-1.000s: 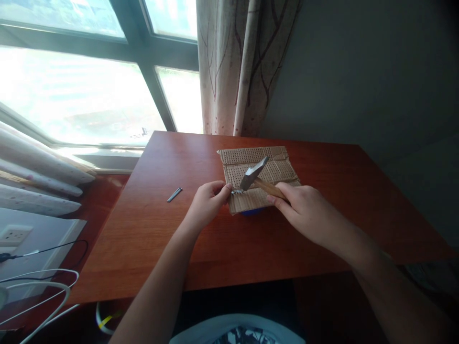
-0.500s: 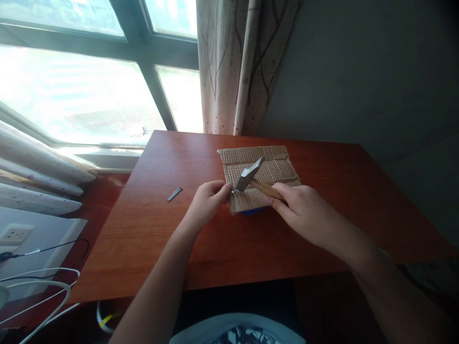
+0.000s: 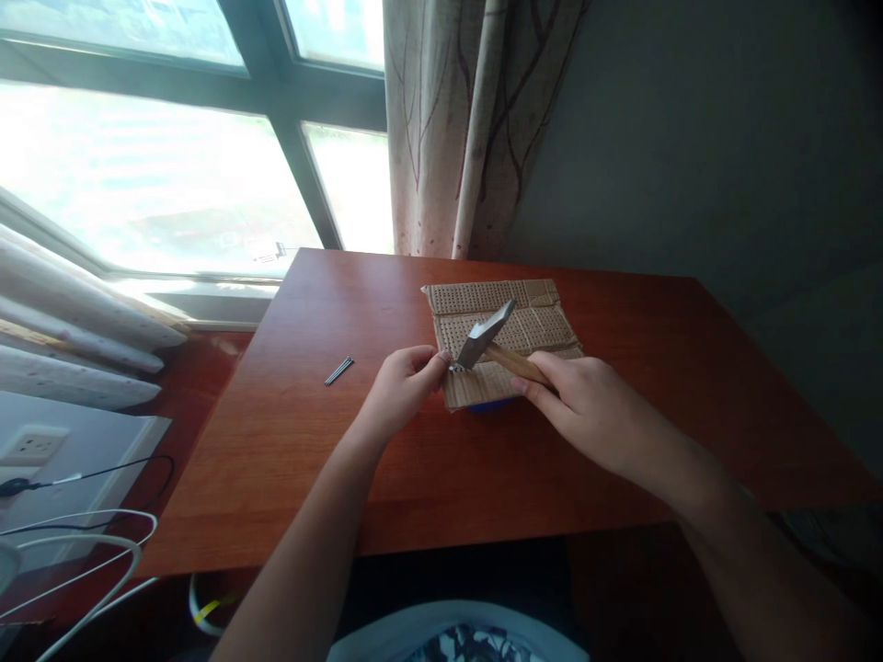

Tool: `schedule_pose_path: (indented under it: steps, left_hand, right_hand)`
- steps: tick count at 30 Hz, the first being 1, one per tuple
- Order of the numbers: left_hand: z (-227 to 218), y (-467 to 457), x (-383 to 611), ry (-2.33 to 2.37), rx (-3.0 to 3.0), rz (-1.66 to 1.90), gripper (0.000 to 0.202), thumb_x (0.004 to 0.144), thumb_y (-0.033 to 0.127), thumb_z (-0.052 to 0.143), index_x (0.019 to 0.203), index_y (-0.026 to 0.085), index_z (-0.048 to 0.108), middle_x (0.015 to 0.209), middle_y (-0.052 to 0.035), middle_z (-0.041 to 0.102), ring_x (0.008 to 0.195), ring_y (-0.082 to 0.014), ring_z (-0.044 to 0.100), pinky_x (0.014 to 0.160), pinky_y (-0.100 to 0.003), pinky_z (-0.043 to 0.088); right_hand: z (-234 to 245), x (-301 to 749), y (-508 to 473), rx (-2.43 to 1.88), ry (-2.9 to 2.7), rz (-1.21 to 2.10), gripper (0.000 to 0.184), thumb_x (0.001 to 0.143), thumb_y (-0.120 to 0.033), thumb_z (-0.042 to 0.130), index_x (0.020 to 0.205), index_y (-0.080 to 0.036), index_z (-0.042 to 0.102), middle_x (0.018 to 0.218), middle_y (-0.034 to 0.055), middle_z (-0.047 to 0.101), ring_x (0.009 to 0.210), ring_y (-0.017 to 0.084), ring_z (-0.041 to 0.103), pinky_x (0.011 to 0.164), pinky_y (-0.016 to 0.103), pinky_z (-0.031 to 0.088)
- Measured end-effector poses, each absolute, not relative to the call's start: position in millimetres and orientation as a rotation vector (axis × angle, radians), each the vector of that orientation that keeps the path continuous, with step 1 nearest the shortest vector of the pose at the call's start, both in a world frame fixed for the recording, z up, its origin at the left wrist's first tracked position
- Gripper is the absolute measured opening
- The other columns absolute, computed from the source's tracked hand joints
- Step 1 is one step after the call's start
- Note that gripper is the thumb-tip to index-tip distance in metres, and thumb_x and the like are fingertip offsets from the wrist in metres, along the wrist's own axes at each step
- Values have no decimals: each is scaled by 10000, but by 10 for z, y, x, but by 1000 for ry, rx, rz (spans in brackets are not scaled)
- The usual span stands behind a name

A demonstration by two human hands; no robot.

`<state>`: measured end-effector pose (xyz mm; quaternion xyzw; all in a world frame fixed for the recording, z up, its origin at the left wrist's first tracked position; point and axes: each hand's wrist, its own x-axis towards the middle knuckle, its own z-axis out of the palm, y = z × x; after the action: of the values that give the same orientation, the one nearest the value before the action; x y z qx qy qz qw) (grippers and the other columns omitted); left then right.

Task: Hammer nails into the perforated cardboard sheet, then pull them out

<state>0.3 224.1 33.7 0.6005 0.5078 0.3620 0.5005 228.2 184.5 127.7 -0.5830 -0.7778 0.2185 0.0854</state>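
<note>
My right hand [image 3: 578, 386] is wrapped around the wooden handle of a hammer [image 3: 487, 333]. The hammer's metal head rests low over the left part of a corrugated cardboard piece [image 3: 538, 322] full of small holes. Right under the head, a short row of nails [image 3: 461, 368] shows at the cardboard. At the cardboard's left edge, my left hand [image 3: 412, 377] pinches thumb and finger together on what looks like a nail at the end of that row; the fingertips mostly hide it. Something blue [image 3: 491, 405] peeks out from beneath the cardboard's near edge.
A few loose nails [image 3: 338, 370] lie together on the reddish wooden table [image 3: 290, 460], left of my left hand. Behind the table hang a curtain [image 3: 441, 138] and a window. Cables [image 3: 89, 542] and a wall socket [image 3: 34, 445] are at the lower left.
The whole view has shifted very slightly. Both hands, the hammer and the cardboard keep nearly the same places relative to each other.
</note>
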Motion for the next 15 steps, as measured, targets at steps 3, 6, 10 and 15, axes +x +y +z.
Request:
schedule_pose_path:
  steps: [3, 6, 10, 15]
  left_hand:
    - [330, 2241, 5, 1220, 1449, 874, 435, 908, 496, 549, 620, 172, 515, 574, 23, 489, 562, -118, 453, 536, -243, 311]
    - [329, 2242, 12, 1227, 1446, 875, 444, 908, 500, 547, 612, 172, 506, 573, 22, 485, 561, -117, 454, 534, -242, 309]
    - [340, 2243, 13, 1230, 1448, 870, 446, 905, 505, 544, 612, 171, 505, 572, 20, 486, 561, -119, 458, 530, -242, 308]
    - [351, 2234, 6, 1237, 1445, 853, 443, 916, 519, 510, 659, 160, 555, 591, 14, 497, 567, -120, 454, 527, -241, 308]
  right_hand:
    - [1249, 2297, 1838, -1740, -2294, 691, 311, 1000, -419, 463, 755, -229, 488, 679, -16, 614, 601, 143, 581, 561, 277, 339]
    - [1261, 2281, 1828, -1730, -2292, 692, 305, 998, -404, 468, 749, -228, 481, 674, -17, 608, 596, 141, 575, 562, 276, 338]
    - [1315, 2214, 1822, -1709, -2339, 650, 260, 992, -359, 469, 769, -227, 485, 716, -1, 642, 637, 158, 598, 594, 289, 346]
    - [1323, 2153, 1846, -1728, -2412, 586, 218, 990, -329, 453, 802, -232, 506, 741, 18, 666, 688, 190, 622, 602, 303, 332]
